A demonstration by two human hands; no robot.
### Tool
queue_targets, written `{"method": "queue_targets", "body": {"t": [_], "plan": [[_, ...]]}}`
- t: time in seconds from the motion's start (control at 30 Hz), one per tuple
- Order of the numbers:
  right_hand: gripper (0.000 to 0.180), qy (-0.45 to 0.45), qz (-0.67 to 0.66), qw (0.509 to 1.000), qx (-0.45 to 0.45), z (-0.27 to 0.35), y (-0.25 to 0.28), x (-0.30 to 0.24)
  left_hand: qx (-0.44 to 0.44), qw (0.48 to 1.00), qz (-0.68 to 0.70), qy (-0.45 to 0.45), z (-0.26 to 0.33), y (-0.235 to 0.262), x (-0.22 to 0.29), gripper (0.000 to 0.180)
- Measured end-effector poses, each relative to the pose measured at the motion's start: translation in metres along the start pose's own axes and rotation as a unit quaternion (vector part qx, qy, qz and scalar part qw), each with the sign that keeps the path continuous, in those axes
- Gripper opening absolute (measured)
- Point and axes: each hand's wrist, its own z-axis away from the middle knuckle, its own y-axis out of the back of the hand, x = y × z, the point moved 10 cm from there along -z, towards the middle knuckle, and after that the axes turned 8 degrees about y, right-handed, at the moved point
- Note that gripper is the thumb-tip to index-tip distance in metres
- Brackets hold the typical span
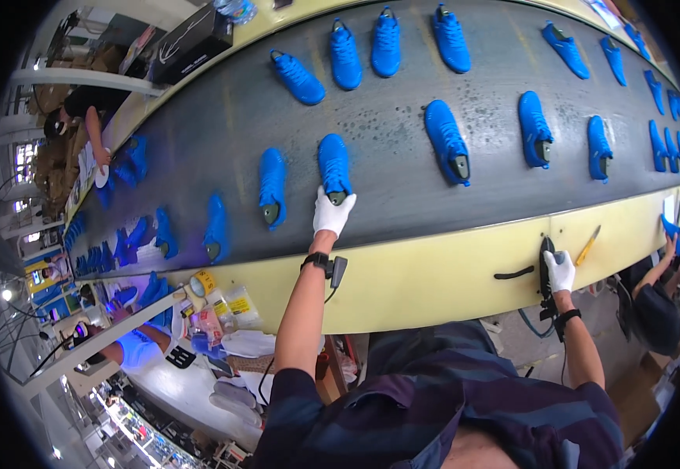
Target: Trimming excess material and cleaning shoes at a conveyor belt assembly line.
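My left hand (333,213), in a white glove, is closed on the heel end of a blue lace-up shoe (333,162) that rests on the dark conveyor belt (387,211). Its toe points away from me. Just left of it lies another blue shoe (273,184). My right hand (560,271), also white-gloved, is at the pale yellow ledge, its fingers curled at a long black tool (546,270); the exact kind of tool is unclear. Beside that hand lie a yellow-handled knife (588,245) and a small black curved piece (514,273).
Several more blue shoes (345,55) stand in rows along the belt. The yellow ledge (433,277) runs along my side. Tape and plastic bags (240,305) sit at the left. A black box (191,43) stands on the far edge. Other people (656,289) work at both ends.
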Motion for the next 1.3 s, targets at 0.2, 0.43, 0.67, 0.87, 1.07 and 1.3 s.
{"method": "queue_targets", "body": {"t": [0.2,0.43,0.67,0.87,1.07,1.3], "plan": [[0.043,-0.025,0.014,1.0,0.001,0.009,0.018,-0.004,0.053,0.997,0.045,0.043,0.006,-0.013,0.015,0.094],[0.043,0.009,0.021,1.0,0.011,0.021,0.028,-0.028,-0.283,0.849,0.429,0.124,0.067,-0.037,0.016,0.043],[0.049,0.005,0.009,1.0,0.019,0.018,0.025,-0.03,-0.365,0.887,0.284,-0.007,0.22,-0.09,0.048,0.071],[0.057,-0.059,0.014,0.998,0.032,-0.022,0.032,0.015,-0.219,0.902,-0.132,-0.349,0.334,-0.175,0.149,0.088],[0.046,0.284,0.131,0.916,0.252,0.027,0.094,-0.12,-0.2,0.914,-0.21,-0.284,0.355,-0.191,0.162,0.085],[0.024,0.322,0.044,0.923,-0.207,0.101,-0.047,-0.21,-0.228,0.924,-0.139,-0.273,0.364,-0.2,0.148,0.062]]}}
